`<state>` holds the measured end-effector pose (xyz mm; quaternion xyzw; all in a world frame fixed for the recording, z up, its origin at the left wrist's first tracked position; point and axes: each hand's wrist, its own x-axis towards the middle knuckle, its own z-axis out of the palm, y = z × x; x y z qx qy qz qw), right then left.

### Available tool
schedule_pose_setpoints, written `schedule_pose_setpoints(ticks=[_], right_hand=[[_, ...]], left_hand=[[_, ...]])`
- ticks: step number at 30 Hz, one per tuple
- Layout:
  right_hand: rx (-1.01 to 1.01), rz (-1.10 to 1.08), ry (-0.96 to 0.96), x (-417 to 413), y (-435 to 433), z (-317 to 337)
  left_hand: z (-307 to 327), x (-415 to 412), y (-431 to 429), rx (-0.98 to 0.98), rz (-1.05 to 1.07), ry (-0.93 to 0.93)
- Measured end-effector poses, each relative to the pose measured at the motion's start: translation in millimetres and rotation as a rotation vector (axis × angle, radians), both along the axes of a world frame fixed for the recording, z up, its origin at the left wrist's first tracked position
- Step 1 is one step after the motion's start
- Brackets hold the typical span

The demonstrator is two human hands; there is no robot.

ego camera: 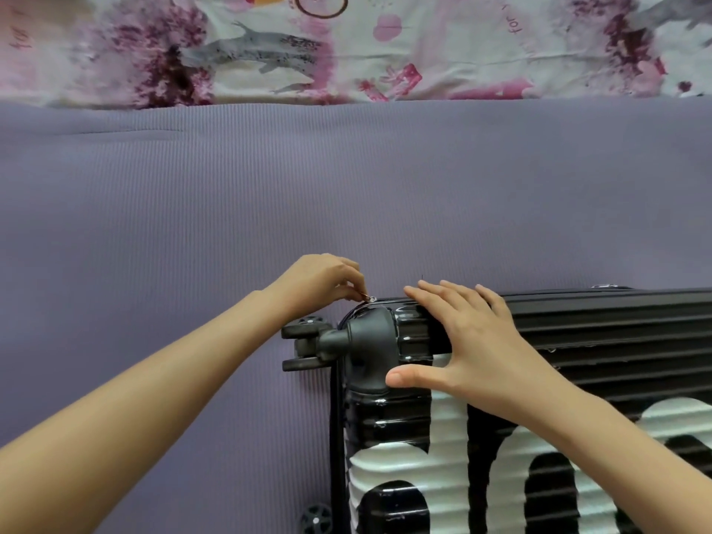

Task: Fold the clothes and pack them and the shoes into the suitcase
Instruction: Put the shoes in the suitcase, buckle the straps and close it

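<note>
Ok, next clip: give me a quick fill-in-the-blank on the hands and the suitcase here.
The left hand pinches the small metal zipper pull of the glossy black ribbed hard-shell suitcase, beside its twin ____.
The right hand lies ____ on the shell, fingers straight.
The suitcase rests on a ribbed ____ mat.
Missing: wheels, flat, purple.
</note>
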<state>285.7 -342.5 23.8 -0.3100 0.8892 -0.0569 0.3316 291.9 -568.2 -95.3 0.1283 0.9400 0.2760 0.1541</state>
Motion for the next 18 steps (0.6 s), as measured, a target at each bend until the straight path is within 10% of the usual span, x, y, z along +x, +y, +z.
schedule_pose_setpoints(ticks=[8,12,18], right_hand=[[-0.023,-0.083,0.012,6.0,-0.7,4.0],[0.005,-0.025,0.074,31.5,-5.5,12.5],[0.094,0.156,0.112,79.2,-19.0,15.7]], left_hand=[[-27.4,81.7,-10.1,0.313,0.331,0.161],[-35.8,127.4,1.7,0.173,0.46,0.401],[-37.0,191.7,38.0,0.287,0.586,0.288]])
